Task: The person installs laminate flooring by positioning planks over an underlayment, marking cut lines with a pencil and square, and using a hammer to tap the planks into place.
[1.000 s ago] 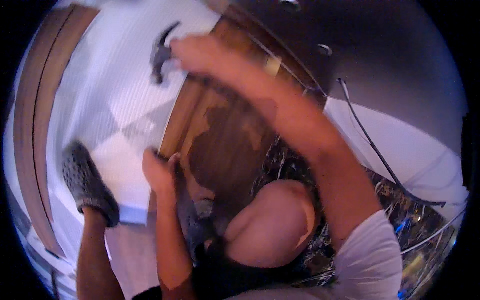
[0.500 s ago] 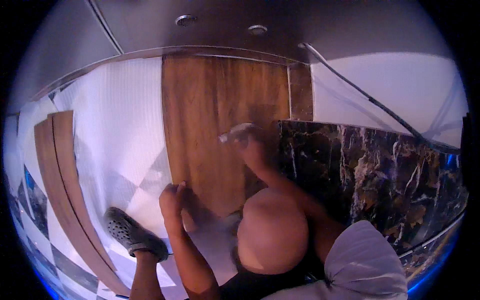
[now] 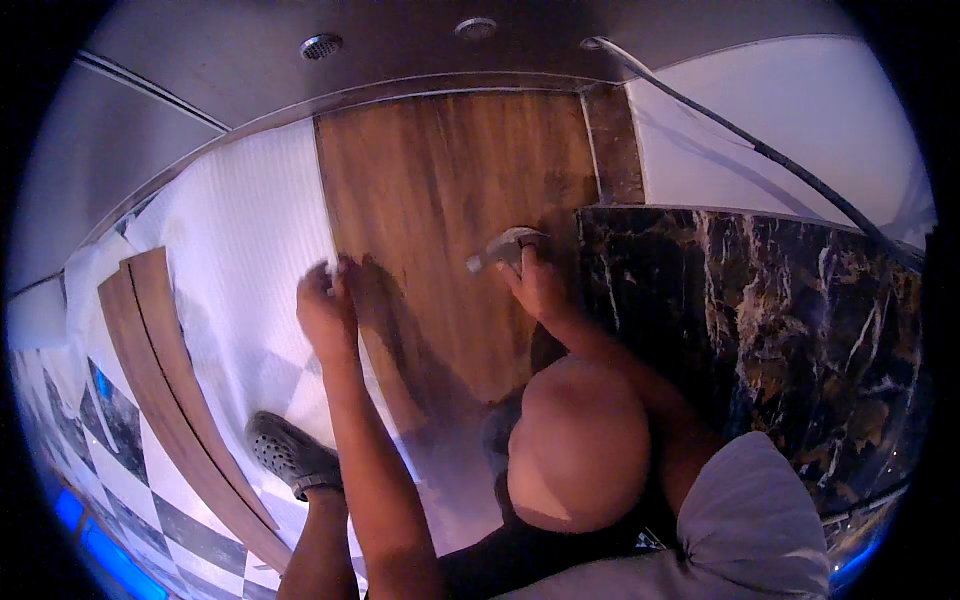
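My right hand (image 3: 543, 288) is closed around a claw hammer (image 3: 508, 243), which it holds low over brown wood-look floor planks (image 3: 450, 170). The curved metal head points left; most of the handle is hidden by the hand. At the planks' left edge, my left hand (image 3: 328, 312) is closed, fingertips pinched together. A small pale bit shows at those fingertips, too small to name. White ribbed underlay sheet (image 3: 235, 230) runs beside the plank edge, under and left of that hand.
Two narrow brown planks (image 3: 175, 350) lie on the underlay and checkered tiles (image 3: 195, 520) at left. Dark marbled panel (image 3: 760, 320) stands at right. A black cable (image 3: 760, 150) hangs from the grey cabinet front (image 3: 240, 60) at the far side. My clog-shod foot (image 3: 290, 452) rests on the underlay.
My left hand has moved farther away along the planks' left edge. The hammer in my right hand has shifted slightly right and farther off. The whole view has tilted a little.
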{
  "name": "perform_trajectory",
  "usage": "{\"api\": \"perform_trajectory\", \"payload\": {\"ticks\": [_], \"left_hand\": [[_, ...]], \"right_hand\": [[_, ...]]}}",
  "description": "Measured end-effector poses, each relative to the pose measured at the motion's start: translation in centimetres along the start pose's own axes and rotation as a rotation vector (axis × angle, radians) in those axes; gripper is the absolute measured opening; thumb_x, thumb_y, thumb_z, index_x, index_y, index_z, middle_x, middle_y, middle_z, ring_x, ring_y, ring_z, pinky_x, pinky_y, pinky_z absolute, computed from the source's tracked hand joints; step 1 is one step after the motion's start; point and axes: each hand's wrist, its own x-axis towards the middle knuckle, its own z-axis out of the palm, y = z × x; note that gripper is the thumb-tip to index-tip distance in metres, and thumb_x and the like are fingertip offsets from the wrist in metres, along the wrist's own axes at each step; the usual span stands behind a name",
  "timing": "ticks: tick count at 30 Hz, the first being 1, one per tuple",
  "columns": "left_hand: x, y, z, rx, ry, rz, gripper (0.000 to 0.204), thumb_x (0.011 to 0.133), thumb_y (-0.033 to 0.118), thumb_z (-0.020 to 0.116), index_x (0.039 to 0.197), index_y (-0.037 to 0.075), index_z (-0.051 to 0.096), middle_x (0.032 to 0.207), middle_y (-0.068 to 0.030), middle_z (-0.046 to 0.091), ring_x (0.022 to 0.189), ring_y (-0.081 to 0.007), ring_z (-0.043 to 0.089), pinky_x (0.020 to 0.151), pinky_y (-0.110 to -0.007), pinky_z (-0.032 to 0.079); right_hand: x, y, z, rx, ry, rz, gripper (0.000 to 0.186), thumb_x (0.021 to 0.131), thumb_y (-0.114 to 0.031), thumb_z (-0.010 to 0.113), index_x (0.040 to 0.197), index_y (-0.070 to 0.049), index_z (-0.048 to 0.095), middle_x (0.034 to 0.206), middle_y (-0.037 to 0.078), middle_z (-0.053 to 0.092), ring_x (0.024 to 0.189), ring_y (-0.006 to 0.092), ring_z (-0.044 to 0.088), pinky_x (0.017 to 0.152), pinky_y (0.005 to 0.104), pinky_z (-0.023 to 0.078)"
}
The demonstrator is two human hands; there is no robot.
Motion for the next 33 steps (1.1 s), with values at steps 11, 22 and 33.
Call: {"api": "perform_trajectory", "payload": {"ticks": [11,22,33], "left_hand": [[14.7,3.3,4.8,0.443,-0.204,-0.032,0.052,0.092,0.05,0.065,0.106,0.0,0.063,0.104,-0.0257,0.071,0.101,-0.0444,0.067,0.087,-0.049,0.053],[14.8,4.5,5.4,0.525,-0.187,0.012,0.048,0.099,0.049,0.052,0.106,0.006,0.072,0.098,-0.0224,0.073,0.096,-0.0405,0.07,0.084,-0.049,0.054],[16.6,4.5,5.3,0.755,-0.316,0.278,0.039,0.102,0.042,0.049,0.101,0.014,0.077,0.099,-0.0149,0.075,0.096,-0.0343,0.071,0.079,-0.045,0.056]], "right_hand": [[12.9,-3.8,-7.5,-0.05,0.08,-0.28,0.049,0.094,-0.039,0.066,0.124,-0.001,0.061,0.115,0.024,0.066,0.106,0.0396,0.064,0.094,0.0481,0.05],[19.2,-4.0,-2.9,-0.044,0.52,-0.593,0.068,0.092,-0.029,0.065,0.15,-0.003,0.042,0.156,0.018,0.038,0.145,0.0381,0.034,0.119,0.0509,0.028],[18.7,-4.4,-3.7,-0.051,0.499,-0.565,0.067,0.09,-0.03,0.067,0.147,-0.002,0.045,0.154,0.019,0.04,0.142,0.0394,0.037,0.117,0.0517,0.03]]}}
